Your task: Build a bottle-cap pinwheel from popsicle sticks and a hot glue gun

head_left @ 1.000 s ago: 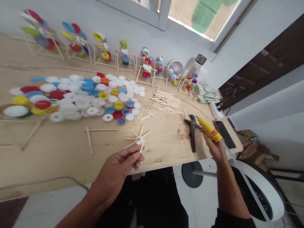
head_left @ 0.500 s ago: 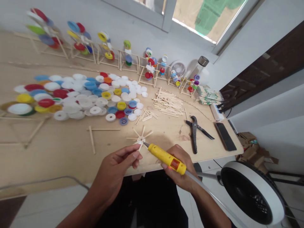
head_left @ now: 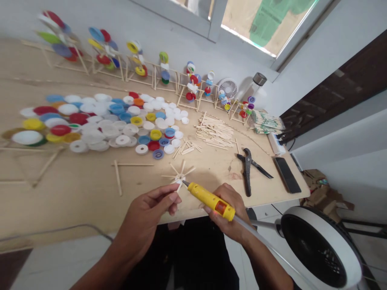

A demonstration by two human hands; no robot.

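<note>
Between the thumb and fingers of my left hand [head_left: 155,207] is a small wheel of wooden sticks [head_left: 182,169], its short spokes fanning out from a pale hub. My left hand is closed on one spoke near the table's front edge. In my right hand [head_left: 229,209] is a yellow hot glue gun [head_left: 208,199], with a long glue stick [head_left: 256,231] running out of its back. The nozzle points left and sits at the hub; whether it touches is too small to tell. Two sticks [head_left: 133,164] lie at a right angle left of the wheel.
Many coloured bottle caps [head_left: 110,129] spread over the left and middle. Beyond them stand stick frames with cap wheels [head_left: 136,60]. Stick pile [head_left: 213,131], pliers [head_left: 247,173], phone [head_left: 286,174] and power strip [head_left: 276,143] lie right. A large fan [head_left: 320,245] stands beside the table.
Both hands, the stick wheel and the glue gun stay almost in place. The whole view has shifted very slightly.
</note>
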